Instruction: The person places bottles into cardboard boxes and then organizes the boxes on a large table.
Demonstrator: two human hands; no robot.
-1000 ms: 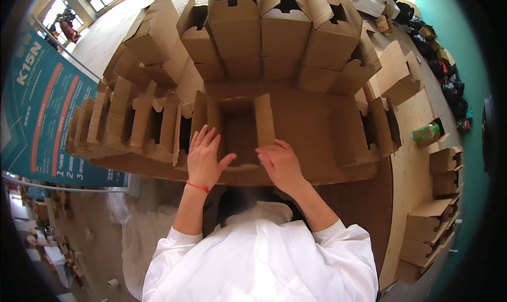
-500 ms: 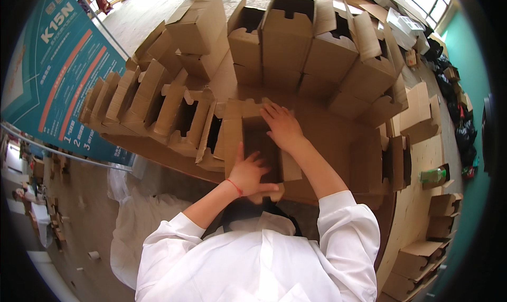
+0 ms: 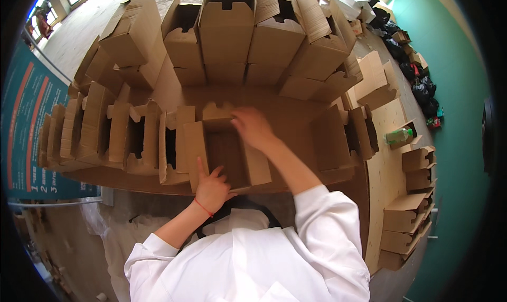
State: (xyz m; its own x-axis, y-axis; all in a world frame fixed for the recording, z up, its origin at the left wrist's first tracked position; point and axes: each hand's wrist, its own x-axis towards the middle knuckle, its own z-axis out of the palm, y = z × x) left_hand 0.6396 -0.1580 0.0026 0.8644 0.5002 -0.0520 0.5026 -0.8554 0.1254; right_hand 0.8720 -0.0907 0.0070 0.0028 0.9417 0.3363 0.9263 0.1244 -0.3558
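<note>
An open-topped cardboard box [image 3: 227,151] stands in front of me at the table's near edge, its flaps folded outward. My left hand [image 3: 212,190] rests at its near left corner, fingers spread: one lies along the left flap, the others reach over the near edge. At the far right corner, my right hand [image 3: 252,126] has its fingers bent over the rim, slightly blurred. The inside of the box shows bare brown cardboard. Just left of it, another upright open box [image 3: 168,149] stands close by.
More open boxes [image 3: 138,138] line the left side. Tall boxes [image 3: 227,38] stand along the back. At the right are a box [image 3: 338,138], a wooden board [image 3: 391,180] and a green bottle [image 3: 398,136]. A blue banner [image 3: 21,138] stands at the far left.
My view has swung to the right. The right hand has shifted along the box's far right rim, with its fingers now more bent. My left hand stays at the near left corner.
</note>
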